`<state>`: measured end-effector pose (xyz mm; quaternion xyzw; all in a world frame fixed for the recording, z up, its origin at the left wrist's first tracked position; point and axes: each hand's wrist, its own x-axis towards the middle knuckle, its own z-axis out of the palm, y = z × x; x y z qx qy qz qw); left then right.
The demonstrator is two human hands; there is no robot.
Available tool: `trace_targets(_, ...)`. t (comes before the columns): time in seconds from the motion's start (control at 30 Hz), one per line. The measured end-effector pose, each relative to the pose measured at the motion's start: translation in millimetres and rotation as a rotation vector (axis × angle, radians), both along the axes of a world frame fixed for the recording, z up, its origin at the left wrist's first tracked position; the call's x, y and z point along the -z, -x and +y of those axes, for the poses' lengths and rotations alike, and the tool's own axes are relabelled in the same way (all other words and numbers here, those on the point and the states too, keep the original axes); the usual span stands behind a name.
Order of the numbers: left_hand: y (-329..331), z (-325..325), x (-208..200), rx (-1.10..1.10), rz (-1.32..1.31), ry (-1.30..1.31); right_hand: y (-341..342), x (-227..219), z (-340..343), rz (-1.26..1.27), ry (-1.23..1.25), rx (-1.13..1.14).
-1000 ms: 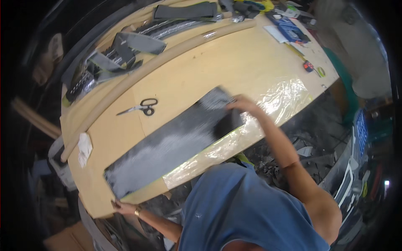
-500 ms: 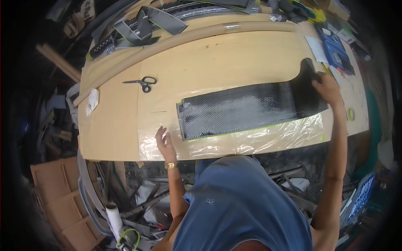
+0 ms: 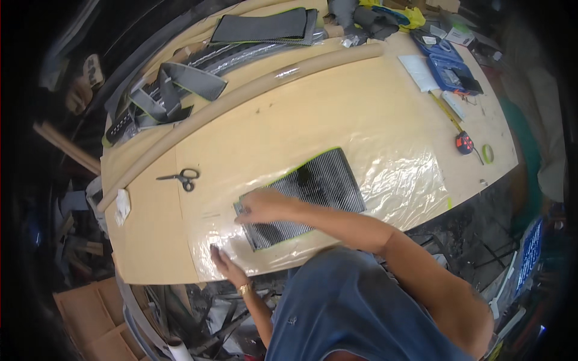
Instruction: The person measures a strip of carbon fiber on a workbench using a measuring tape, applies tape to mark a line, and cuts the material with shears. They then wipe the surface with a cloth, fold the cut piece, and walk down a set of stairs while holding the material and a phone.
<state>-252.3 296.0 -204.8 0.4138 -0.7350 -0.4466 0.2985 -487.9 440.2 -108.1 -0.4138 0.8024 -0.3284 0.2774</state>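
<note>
Cluttered workshop floor surrounds the pale wooden workbench (image 3: 373,114), and I am looking down on it from the head view. Near the far right corner a blue open case (image 3: 448,67) lies with small tools inside; I cannot tell which tools. A clear plastic sheet (image 3: 403,174) covers the near middle of the bench, and a dark woven fabric piece (image 3: 325,183) with a green edge lies on it. My right hand (image 3: 265,206) rests flat on the left end of that fabric, fingers spread, pressing rather than pinching. My left hand (image 3: 221,260) lies open, palm down, on the plastic at the near edge, just beside the fabric's near left corner. Scissors (image 3: 180,178) lie toward the left edge, well apart from both hands
</note>
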Motion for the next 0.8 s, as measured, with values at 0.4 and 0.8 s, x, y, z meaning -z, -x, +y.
trace_targets(0.4, -175.2, -38.0, 11.7, -0.359, -0.234, 0.151, 434.1, 64.6, 78.5, -0.488, 0.667, 1.118)
trace_targets(0.8, -172.8, -7.4, -42.4, -0.524, -0.54, 0.12, 510.6, 69.3, 19.4, -0.009, 0.037, 1.582)
